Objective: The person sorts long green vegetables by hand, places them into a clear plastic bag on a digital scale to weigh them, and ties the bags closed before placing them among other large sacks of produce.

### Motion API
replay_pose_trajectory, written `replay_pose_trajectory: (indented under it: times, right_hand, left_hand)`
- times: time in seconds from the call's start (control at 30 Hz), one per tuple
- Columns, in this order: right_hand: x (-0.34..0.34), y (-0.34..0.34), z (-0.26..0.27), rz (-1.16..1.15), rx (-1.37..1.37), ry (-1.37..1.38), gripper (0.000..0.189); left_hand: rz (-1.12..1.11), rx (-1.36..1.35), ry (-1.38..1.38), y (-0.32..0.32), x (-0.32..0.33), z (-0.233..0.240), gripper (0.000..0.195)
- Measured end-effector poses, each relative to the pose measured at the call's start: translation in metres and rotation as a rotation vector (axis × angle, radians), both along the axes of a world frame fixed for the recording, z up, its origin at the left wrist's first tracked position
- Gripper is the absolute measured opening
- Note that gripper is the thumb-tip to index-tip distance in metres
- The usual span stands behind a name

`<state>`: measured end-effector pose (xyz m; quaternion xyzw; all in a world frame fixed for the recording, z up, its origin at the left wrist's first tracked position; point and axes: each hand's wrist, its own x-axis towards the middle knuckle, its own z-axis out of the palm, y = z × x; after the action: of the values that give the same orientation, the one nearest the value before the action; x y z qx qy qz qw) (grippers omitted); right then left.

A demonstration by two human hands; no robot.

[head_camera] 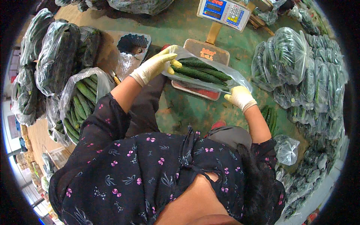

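Note:
In pale gloves, both hands hold a clear plastic bag (244, 80) with several dark green cucumbers (199, 71) in it. My left hand (157, 65) grips the bag's left end, its fingers beside the cucumber tips. At the lower right end, my right hand (241, 98) pinches the plastic. The bag is over the platform of a digital scale (206, 53), hiding its middle; whether it touches the platform cannot be told. The scale's display panel (224, 14) stands on a post above, its figures lit.
An open bag of cucumbers (81, 104) and large filled bags (57, 56) stand at the left. Near them are a tray (134, 46) and a yellow-handled tool (116, 78). Bagged cucumbers (320, 84) are piled along the right. A knotted plastic bag (287, 150) lies by my right elbow.

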<state>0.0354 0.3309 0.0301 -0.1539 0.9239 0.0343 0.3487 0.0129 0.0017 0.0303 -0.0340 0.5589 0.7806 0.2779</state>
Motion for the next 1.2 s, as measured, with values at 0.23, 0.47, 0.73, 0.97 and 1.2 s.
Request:
replay_pose_trajectory:
  times: [0.23, 0.47, 0.73, 0.97, 1.2]
  right_hand:
    - [-0.014, -0.036, 0.001, 0.042, -0.319, 0.214, 0.028]
    - [-0.037, -0.054, -0.055, -0.179, -0.776, 0.293, 0.022]
    - [-0.035, -0.021, -0.095, -0.273, -0.666, 0.211, 0.031]
    - [-0.028, -0.014, -0.094, -0.229, -0.493, 0.189, 0.040]
    - [-0.020, -0.015, -0.066, -0.147, -0.189, 0.064, 0.074]
  left_hand:
    - [0.035, 0.012, 0.012, 0.000, -0.007, -0.012, 0.051]
    - [0.097, -0.216, 0.100, 0.006, 0.000, -0.006, 0.037]
    - [0.127, -0.253, 0.117, 0.013, 0.006, -0.003, 0.035]
    - [0.153, -0.194, 0.084, 0.019, 0.008, -0.007, 0.030]
    - [0.044, -0.075, 0.099, 0.020, 0.017, 0.004, 0.038]
